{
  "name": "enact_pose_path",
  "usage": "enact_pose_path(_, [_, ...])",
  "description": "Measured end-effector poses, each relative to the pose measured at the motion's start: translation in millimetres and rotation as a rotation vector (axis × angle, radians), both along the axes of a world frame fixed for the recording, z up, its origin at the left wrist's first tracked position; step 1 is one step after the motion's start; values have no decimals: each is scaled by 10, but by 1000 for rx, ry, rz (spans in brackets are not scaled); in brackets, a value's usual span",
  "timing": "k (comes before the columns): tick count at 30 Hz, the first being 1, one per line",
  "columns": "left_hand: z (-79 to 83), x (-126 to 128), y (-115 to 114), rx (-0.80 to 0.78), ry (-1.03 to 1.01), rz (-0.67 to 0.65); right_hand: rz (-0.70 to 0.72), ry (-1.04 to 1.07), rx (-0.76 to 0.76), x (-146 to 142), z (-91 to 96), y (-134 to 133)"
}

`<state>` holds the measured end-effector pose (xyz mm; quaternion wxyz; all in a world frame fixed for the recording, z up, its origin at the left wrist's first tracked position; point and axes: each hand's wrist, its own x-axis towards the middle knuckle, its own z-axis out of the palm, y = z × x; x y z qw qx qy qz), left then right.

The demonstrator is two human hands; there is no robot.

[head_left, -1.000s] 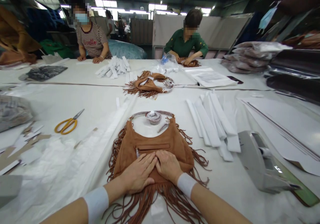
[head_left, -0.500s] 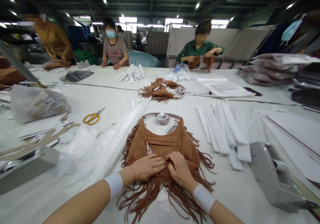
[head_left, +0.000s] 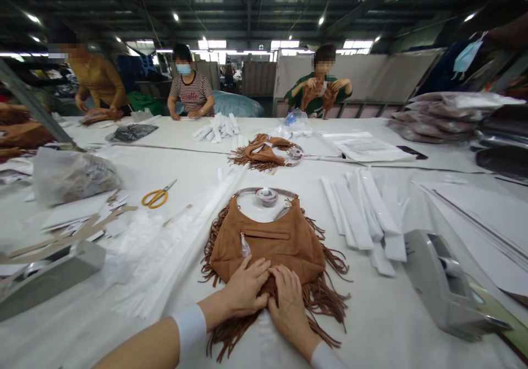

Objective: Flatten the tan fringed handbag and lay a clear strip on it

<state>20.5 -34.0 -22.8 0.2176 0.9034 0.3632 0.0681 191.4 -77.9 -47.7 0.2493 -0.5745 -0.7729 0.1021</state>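
A brown fringed handbag (head_left: 268,242) lies flat in front of me, its handle pointing away and long fringe hanging from its sides and bottom. My left hand (head_left: 246,289) rests on the bag's lower edge, fingers stretched out over the suede. Beside it, my right hand (head_left: 287,300) lies on the same edge with its fingers extended. Both thumbs sit low, over the fringe, close together. A zip pocket (head_left: 266,236) with a wrapped pull (head_left: 245,245) crosses the front. Within the handle's arch sits a coiled, wrapped strap (head_left: 267,196).
Grey tape dispensers stand at left (head_left: 53,275) and right (head_left: 443,286). Yellow-handled scissors (head_left: 155,197) lie left, near a plastic bag of scraps (head_left: 74,176). White foam strips (head_left: 363,209) lie right. Beyond is another fringed bag (head_left: 264,152); three co-workers stand across the table.
Both hands have moved down to the bag's lower edge, and my right fingers have straightened. The bottom fringe is gathered beneath them. The co-worker in green has raised a brown piece.
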Motion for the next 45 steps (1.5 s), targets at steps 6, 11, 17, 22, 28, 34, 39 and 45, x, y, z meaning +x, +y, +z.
enact_pose_path(6, [-124, -21, -17, -14, 66, -34, 124, -182, 126, 261, -50, 17])
enact_pose_path(11, [-81, -101, 93, -18, 145, -154, 341, -437, 240, 626, 51, 134])
enact_pose_path(17, [-3, -156, 155, -23, 183, -254, 460, -588, 283, 1030, 218, 270])
enact_pose_path(22, [54, -170, 184, -54, 205, -280, 453, -527, 119, 1094, 465, 110])
enact_pose_path(28, [210, -195, 257, -68, 259, -381, 508, -287, 137, 522, 645, -122])
enact_pose_path(34, [306, -156, 342, -124, 310, -436, 565, -242, 90, 240, 434, -78])
enact_pose_path(39, [340, -117, 323, -208, 312, -365, 607, -306, 66, 416, 374, -36])
enact_pose_path(45, [270, -158, 200, -87, 166, -251, 341, -367, 168, 174, 117, -186])
